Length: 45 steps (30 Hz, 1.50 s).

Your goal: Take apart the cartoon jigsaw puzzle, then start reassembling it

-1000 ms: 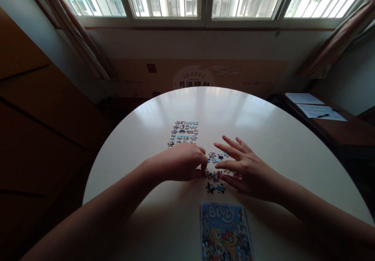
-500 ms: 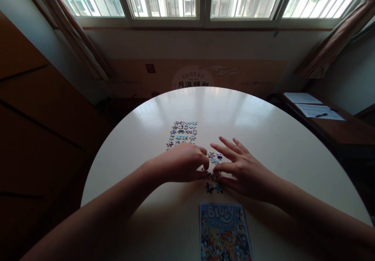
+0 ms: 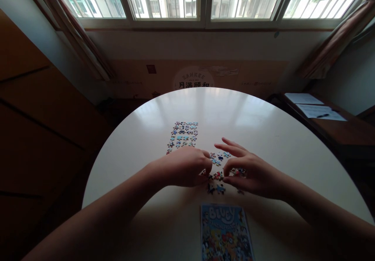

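Note:
Loose jigsaw puzzle pieces (image 3: 217, 176) lie in a small cluster on the white round table (image 3: 140, 136). At the cluster's left edge, my left hand (image 3: 187, 166) has its fingers curled and its thumb and index finger closed on a puzzle piece, mostly hidden by the fingers. From the right, my right hand (image 3: 249, 169) pinches a puzzle piece at the cluster with thumb and index finger, while its other fingers stretch forward. More pieces show under and behind the right hand. Further off, sorted puzzle pieces (image 3: 182, 132) lie in rows, their near end partly covered by my left hand.
A colourful picture sheet (image 3: 225, 233) marked "BLUEY" lies at the table's near side. To the right, papers (image 3: 320, 111) and a pen rest on a brown side desk (image 3: 336, 130). Windows and a printed panel (image 3: 222, 71) stand beyond the table.
My right hand has shifted slightly right, and its thumb and index finger have come together at the cluster. More pieces now show between the hands. My left hand has barely moved.

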Available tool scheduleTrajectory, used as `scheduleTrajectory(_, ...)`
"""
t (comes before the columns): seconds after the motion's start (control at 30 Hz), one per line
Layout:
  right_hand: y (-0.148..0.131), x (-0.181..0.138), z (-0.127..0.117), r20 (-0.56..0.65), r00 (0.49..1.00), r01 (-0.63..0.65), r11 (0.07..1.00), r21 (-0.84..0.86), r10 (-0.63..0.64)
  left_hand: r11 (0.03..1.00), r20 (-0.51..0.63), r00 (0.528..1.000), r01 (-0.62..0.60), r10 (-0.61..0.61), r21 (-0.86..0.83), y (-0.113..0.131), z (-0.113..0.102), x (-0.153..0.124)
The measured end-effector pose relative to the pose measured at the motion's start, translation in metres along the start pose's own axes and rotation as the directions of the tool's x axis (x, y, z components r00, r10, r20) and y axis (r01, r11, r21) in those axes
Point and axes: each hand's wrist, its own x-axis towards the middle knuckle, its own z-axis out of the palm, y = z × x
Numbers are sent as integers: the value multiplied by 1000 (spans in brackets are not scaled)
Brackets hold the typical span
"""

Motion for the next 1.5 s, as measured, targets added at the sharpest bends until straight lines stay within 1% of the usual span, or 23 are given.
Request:
scheduleTrajectory(0.03, 1, -1, -4, -20, 1000, -6, 999, 36, 7, 1000, 5, 1000, 1, 0, -5, 1, 0, 0)
scheduleTrajectory(0.1, 3, -2, -12, -102, 994, -24, 996, 80, 33, 1000, 13, 1000, 0, 0, -16, 1, 0, 1)
scheduleTrajectory(0.2, 6, -3, -18, -247, 965, -59, 990, 127, 89, 1000, 13, 1000, -7, 7, -19, 1, 0, 2)
scheduleTrajectory(0.27, 9, -2, -18, -298, 947, -68, 982, 174, 118, 1000, -1, 1000, -19, 19, -21, 0, 1, 2)
scheduleTrajectory(0.4, 11, -1, -15, -308, 939, -82, 971, 223, 151, 999, -61, 997, -54, 54, -3, 0, 4, 2)
scheduleTrajectory(0.5, 12, 0, -12, -314, 937, -90, 972, 216, 156, 995, -147, 985, -76, 85, 62, 0, 5, 3)
scheduleTrajectory(0.63, 13, 0, -12, -334, 929, -89, 973, 215, 159, 987, -329, 941, -28, 80, 161, -8, 8, 3)
scheduleTrajectory(0.7, 14, 0, -12, -334, 928, -90, 971, 223, 163, 981, -377, 922, -10, 85, 196, -13, 10, 3)
scheduleTrajectory(0.77, 15, 0, -13, -337, 926, -96, 968, 234, 173, 972, -364, 924, -28, 114, 234, -15, 12, 4)
scheduleTrajectory(0.87, 15, 1, -13, -347, 919, -100, 963, 248, 185, 955, -287, 946, -67, 153, 289, -13, 17, 8)
scheduleTrajectory(1.0, 14, 1, -12, -354, 916, -103, 962, 252, 191, 951, -197, 969, -86, 149, 297, -6, 20, 11)
scheduleTrajectory(1.07, 14, 1, -12, -345, 919, -109, 963, 246, 193, 966, -179, 976, -77, 123, 247, -5, 17, 9)
scheduleTrajectory(1.1, 14, 1, -12, -339, 921, -113, 963, 244, 193, 977, -190, 975, -73, 113, 202, -6, 14, 7)
scheduleTrajectory(1.17, 14, 0, -11, -326, 926, -114, 964, 240, 191, 994, -273, 958, -67, 88, 86, -10, 4, 2)
scheduleTrajectory(1.2, 14, 0, -11, -321, 929, -111, 965, 237, 186, 998, -345, 937, -56, 61, 26, -13, -1, -1)
scheduleTrajectory(1.27, 13, 1, -10, -317, 934, -101, 971, 215, 168, 996, -498, 866, -7, -36, -85, -16, -12, -7)
scheduleTrajectory(1.3, 12, 1, -8, -318, 935, -95, 976, 196, 155, 990, -551, 829, 16, -93, -142, -16, -17, -8)
scheduleTrajectory(1.33, 10, 1, -7, -322, 936, -88, 981, 174, 142, 979, -575, 805, 28, -143, -204, -15, -19, -9)
scheduleTrajectory(1.37, 9, 1, -5, -326, 937, -81, 985, 152, 128, 963, -573, 799, 30, -183, -267, -11, -21, -9)
scheduleTrajectory(1.4, 7, 2, -4, -327, 938, -72, 989, 132, 112, 945, -549, 808, 29, -214, -327, -6, -20, -8)
scheduleTrajectory(1.43, 5, 2, -2, -326, 941, -62, 991, 116, 97, 925, -509, 828, 29, -234, -379, 0, -18, -7)
scheduleTrajectory(1.5, 1, 2, 0, -317, 946, -35, 994, 104, 67, 898, -427, 860, 75, -278, -433, 12, -12, -3)
